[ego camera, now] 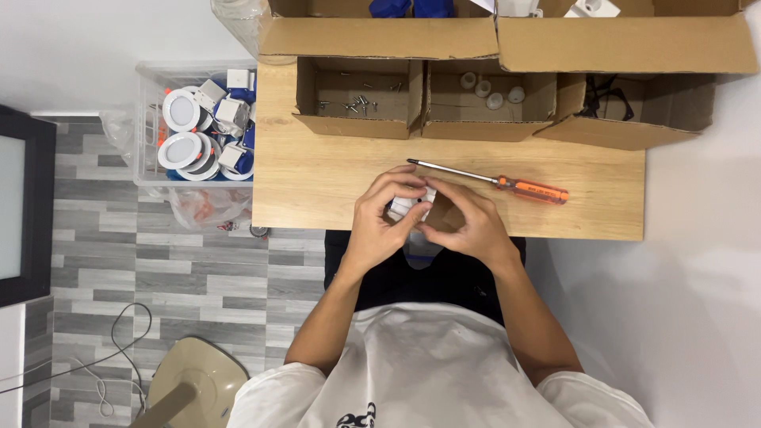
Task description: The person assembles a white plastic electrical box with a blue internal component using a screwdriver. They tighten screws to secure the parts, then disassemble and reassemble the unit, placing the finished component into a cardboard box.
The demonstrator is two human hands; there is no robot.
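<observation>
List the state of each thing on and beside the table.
White part: gripped by left hand and right hand.
Screwdriver: lying free on table.
Screw box: open, few screws.
Clear bin: open, full of white round fittings.

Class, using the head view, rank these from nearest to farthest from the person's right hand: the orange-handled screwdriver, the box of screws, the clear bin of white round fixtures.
From the right hand:
1. Screwdriver, just beyond it on the table.
2. Box of screws, at the table's far edge, left.
3. Clear bin, off the table's left end.
</observation>
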